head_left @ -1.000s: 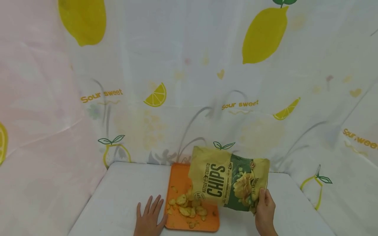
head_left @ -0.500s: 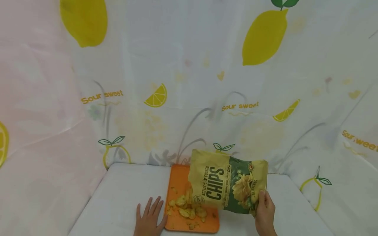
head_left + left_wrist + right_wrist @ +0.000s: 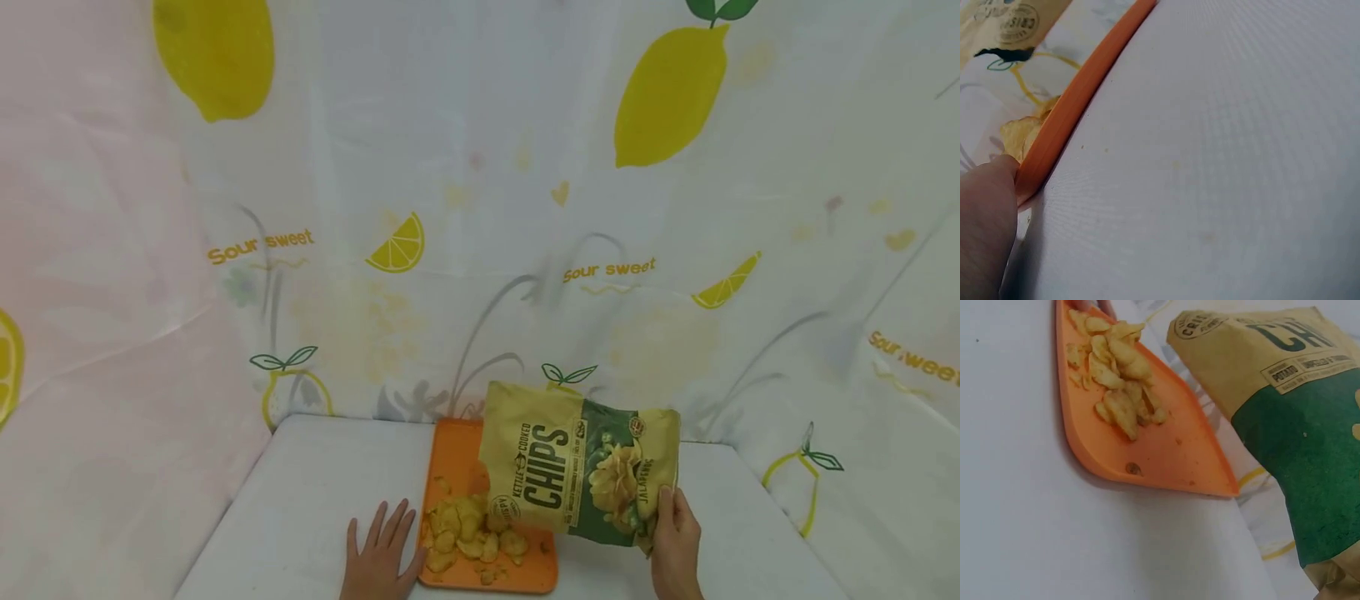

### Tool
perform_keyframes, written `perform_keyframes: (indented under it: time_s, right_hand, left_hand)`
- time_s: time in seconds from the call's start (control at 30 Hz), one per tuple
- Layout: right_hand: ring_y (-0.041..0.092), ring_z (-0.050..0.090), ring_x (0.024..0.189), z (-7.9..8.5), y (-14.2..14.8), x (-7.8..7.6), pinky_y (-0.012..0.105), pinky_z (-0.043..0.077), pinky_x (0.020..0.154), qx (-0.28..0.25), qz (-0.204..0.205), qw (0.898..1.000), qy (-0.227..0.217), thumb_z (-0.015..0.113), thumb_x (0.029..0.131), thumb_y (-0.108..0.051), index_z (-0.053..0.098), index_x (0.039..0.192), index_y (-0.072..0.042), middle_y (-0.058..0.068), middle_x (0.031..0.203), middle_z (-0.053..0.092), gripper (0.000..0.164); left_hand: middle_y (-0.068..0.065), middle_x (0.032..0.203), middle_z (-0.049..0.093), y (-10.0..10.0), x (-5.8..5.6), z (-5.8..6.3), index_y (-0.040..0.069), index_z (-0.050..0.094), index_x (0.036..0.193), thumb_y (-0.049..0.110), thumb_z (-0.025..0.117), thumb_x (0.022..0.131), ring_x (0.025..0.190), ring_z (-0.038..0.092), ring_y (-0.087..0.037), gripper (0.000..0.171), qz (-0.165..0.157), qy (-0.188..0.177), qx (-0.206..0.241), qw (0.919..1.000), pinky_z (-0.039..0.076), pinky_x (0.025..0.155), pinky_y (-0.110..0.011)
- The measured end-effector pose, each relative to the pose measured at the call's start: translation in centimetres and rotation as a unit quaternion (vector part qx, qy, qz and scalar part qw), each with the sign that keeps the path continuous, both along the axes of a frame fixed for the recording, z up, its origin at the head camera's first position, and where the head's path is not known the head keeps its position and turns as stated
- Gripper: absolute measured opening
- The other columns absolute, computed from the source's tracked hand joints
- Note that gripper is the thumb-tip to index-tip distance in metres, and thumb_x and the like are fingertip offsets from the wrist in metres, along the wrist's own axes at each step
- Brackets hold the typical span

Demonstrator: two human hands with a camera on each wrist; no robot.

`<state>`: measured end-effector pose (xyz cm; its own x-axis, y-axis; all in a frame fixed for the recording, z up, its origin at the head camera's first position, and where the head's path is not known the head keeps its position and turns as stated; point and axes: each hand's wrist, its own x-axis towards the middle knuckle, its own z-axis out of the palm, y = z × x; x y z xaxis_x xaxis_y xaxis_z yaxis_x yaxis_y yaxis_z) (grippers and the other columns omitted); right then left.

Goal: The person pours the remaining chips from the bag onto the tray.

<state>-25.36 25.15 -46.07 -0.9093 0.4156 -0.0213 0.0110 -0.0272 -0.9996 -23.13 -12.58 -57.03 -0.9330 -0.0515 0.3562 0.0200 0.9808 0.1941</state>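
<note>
More chips [image 3: 468, 525] on near half of the orange tray [image 3: 453, 442] than a moment ago, so bag [image 3: 581, 462] above likely emptying; your right hand [image 3: 675, 542] grips its right end, your spread-fingered left hand [image 3: 378, 554] touches tray's left rim.

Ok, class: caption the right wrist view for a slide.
Potato chips heaped on an orange tray, a tilted tan-and-green bag nearby.
</note>
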Motion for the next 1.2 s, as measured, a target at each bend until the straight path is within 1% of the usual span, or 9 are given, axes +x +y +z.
perform_keyframes:
  time_s: [0.13,0.2,0.3,0.4,0.6,0.8,0.87,1.0,1.2]
  right_hand:
    - [-0.019,0.051,0.088,0.07,0.12,-0.11,0.007,0.05,0.072,-0.065,0.01,0.998,0.001,0.028,0.085,-0.06,0.027,0.14,-0.028,-0.018,0.12,0.044,0.064]
    - [-0.019,0.05,0.089,0.28,0.18,-0.21,0.006,0.05,0.074,-0.08,0.009,0.997,0.004,0.028,0.084,-0.06,0.026,0.14,-0.032,-0.019,0.123,0.042,0.063]
    - [-0.015,0.051,0.087,0.34,0.3,-0.25,0.008,0.049,0.07,-0.04,0.001,0.999,0.009,0.029,0.086,-0.058,0.036,0.134,-0.025,-0.018,0.112,0.048,0.058]
    - [-0.014,0.051,0.084,0.26,0.41,-0.12,0.009,0.05,0.068,-0.01,0.001,1.0,-0.004,0.029,0.087,-0.057,0.038,0.132,-0.021,-0.02,0.103,0.048,0.058]
    - [-0.017,0.052,0.091,0.26,0.25,-0.17,0.009,0.051,0.074,-0.107,0.011,0.994,0.02,0.031,0.084,-0.059,0.029,0.139,-0.029,-0.021,0.117,0.044,0.063]
    - [-0.009,0.053,0.081,-0.28,0.09,0.16,0.012,0.05,0.065,0.014,0.007,1.0,0.01,0.03,0.089,-0.054,0.042,0.124,-0.017,-0.019,0.096,0.051,0.052]
    - [-0.01,0.054,0.081,-0.35,-0.03,0.27,0.012,0.051,0.065,0.01,0.008,1.0,0.006,0.03,0.089,-0.055,0.041,0.127,-0.018,-0.02,0.096,0.051,0.054]
    - [-0.015,0.053,0.09,-0.15,-0.35,0.1,0.009,0.051,0.072,-0.059,0.013,0.998,0.022,0.03,0.088,-0.055,0.031,0.138,-0.024,-0.022,0.11,0.046,0.06]
    - [-0.01,0.053,0.081,-0.13,-0.36,-0.09,0.012,0.05,0.066,0.012,-0.002,1.0,0.005,0.03,0.088,-0.055,0.042,0.128,-0.016,-0.02,0.096,0.052,0.057]
  left_hand:
    - [0.005,0.14,0.044,0.05,0.04,0.22,0.027,0.048,0.13,0.065,0.044,0.079,0.134,0.034,-0.025,0.064,-0.001,-0.014,0.0,0.9999,0.01,0.109,-0.06]
    - [0.006,0.14,0.043,0.04,0.04,0.29,0.027,0.047,0.131,0.065,0.044,0.079,0.134,0.033,-0.025,0.064,0.0,-0.018,-0.003,0.9998,0.01,0.109,-0.06]
    - [0.006,0.14,0.043,0.05,0.1,0.43,0.027,0.047,0.131,0.064,0.045,0.079,0.134,0.034,-0.024,0.064,0.0,-0.016,-0.003,0.9999,0.01,0.109,-0.06]
    - [0.006,0.14,0.043,0.08,0.13,0.51,0.027,0.047,0.131,0.064,0.046,0.079,0.134,0.033,-0.025,0.064,-0.001,-0.019,-0.002,0.9998,0.01,0.109,-0.06]
    - [0.006,0.142,0.041,0.05,0.09,0.57,0.028,0.045,0.132,0.065,0.044,0.079,0.135,0.031,-0.025,0.064,-0.001,-0.024,-0.002,0.9997,0.008,0.11,-0.06]
    - [0.005,0.142,0.041,0.1,0.19,0.62,0.027,0.045,0.132,0.064,0.045,0.079,0.135,0.031,-0.026,0.065,-0.001,-0.027,-0.001,0.9996,0.008,0.11,-0.06]
    - [0.005,0.142,0.042,0.11,0.29,0.63,0.027,0.045,0.132,0.064,0.046,0.079,0.135,0.031,-0.026,0.065,-0.001,-0.028,-0.003,0.9996,0.008,0.11,-0.06]
    - [0.005,0.141,0.042,0.07,0.39,0.66,0.027,0.046,0.131,0.063,0.047,0.078,0.134,0.032,-0.026,0.064,0.0,-0.023,-0.004,0.9997,0.009,0.11,-0.06]
    - [0.006,0.14,0.044,0.1,0.21,0.63,0.026,0.048,0.13,0.062,0.047,0.079,0.133,0.034,-0.025,0.062,-0.002,-0.018,0.009,0.9998,0.009,0.109,-0.06]
